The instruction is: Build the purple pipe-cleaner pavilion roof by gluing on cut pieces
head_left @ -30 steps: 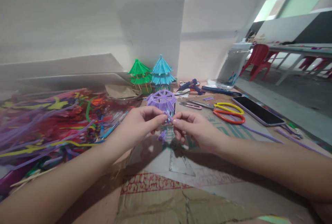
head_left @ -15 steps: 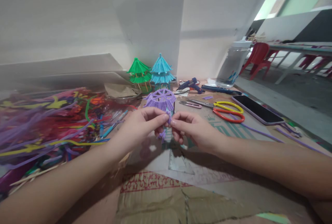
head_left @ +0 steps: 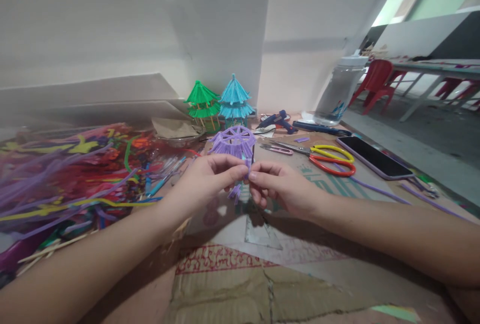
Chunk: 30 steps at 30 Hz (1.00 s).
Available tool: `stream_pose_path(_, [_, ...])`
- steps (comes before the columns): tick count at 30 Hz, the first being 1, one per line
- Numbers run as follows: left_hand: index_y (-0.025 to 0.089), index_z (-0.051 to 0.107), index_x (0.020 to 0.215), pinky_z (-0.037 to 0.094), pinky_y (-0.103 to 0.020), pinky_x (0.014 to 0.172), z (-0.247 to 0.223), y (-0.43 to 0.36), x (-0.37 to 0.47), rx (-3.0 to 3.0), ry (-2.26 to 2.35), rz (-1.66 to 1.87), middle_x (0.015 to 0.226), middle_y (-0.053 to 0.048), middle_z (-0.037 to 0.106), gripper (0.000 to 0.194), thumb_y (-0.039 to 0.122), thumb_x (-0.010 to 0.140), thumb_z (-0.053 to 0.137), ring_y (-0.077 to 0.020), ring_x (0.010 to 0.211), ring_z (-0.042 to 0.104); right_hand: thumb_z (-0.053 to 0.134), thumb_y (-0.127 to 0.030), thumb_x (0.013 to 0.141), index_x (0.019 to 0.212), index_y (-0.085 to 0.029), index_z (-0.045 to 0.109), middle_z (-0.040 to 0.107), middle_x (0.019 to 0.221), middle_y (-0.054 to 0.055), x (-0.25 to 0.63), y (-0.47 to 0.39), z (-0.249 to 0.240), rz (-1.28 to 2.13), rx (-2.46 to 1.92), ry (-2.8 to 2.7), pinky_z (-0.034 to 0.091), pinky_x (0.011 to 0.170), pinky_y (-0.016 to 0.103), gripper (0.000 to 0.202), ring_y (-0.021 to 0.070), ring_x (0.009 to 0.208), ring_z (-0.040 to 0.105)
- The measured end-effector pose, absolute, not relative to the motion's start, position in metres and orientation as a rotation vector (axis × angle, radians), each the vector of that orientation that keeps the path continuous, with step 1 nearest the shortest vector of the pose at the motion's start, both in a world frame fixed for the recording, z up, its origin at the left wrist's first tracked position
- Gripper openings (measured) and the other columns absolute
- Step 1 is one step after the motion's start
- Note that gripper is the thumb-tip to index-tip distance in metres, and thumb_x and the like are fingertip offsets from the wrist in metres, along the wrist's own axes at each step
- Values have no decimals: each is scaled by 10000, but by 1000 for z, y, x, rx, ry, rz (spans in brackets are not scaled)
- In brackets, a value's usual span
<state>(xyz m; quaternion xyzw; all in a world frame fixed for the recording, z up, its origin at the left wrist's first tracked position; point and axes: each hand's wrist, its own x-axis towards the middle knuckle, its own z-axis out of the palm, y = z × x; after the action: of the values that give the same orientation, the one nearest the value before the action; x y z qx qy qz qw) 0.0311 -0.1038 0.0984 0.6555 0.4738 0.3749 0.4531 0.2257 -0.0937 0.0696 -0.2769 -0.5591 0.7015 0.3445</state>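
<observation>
Purple piece [head_left: 247, 163] pinched by left hand [head_left: 210, 176] and right hand [head_left: 282, 185]

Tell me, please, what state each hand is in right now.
Left hand: closed, pinching a small fuzzy-looking purple strip.
Right hand: closed, thumb and forefinger pinching the same strip.

Clear, pale-lidded bottle [head_left: 339, 93] beyond a dark-screened phone [head_left: 375, 158], red chair [head_left: 376, 84] by a farther table [head_left: 425, 68]
</observation>
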Motion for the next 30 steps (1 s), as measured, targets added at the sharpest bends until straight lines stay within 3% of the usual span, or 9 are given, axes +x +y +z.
stream_pose_path(8, [185,671,780,362,-229,509,95,-104,30,1536,1201,897,701,11,598,349,527,768,741,-98,552,466,739,-570,826,740,-174,623,656,602,-10,227,-94,69,1780,-707,-1519,433,524,224,421,81,503,547])
stream_pose_path(12, [182,650,761,362,-223,512,94,-104,33,1534,1188,926,623,30,543,345,515,760,738,-96,537,454,748,-594,808,754,-180,622,644,606,-17,226,-95,72,1713,-748,-1568,429,518,232,436,85,509,538])
stream_pose_path(19, [204,662,812,390,-235,509,97,-104,29,1719,1250,879,620,32,554,316,520,824,665,-117,528,507,774,-521,784,797,-195,608,592,572,-54,224,-95,72,1617,-814,-1640,384,467,220,366,80,488,507])
stream_pose_path(25, [209,705,794,417,-256,605,113,-101,13,2180,1294,339,709,-3,679,254,417,868,579,-161,647,606,720,-438,833,796,-194,613,605,600,-35,233,-82,74,1403,-814,-1627,440,531,245,269,98,531,538])
stream_pose_path(30, [239,776,843,434,-277,689,100,-81,-8,2351,1320,-89,855,-33,768,282,316,901,510,-198,765,677,626,-387,889,784,-195,609,615,619,-24,239,-72,80,1218,-892,-1699,454,591,270,220,114,565,552])
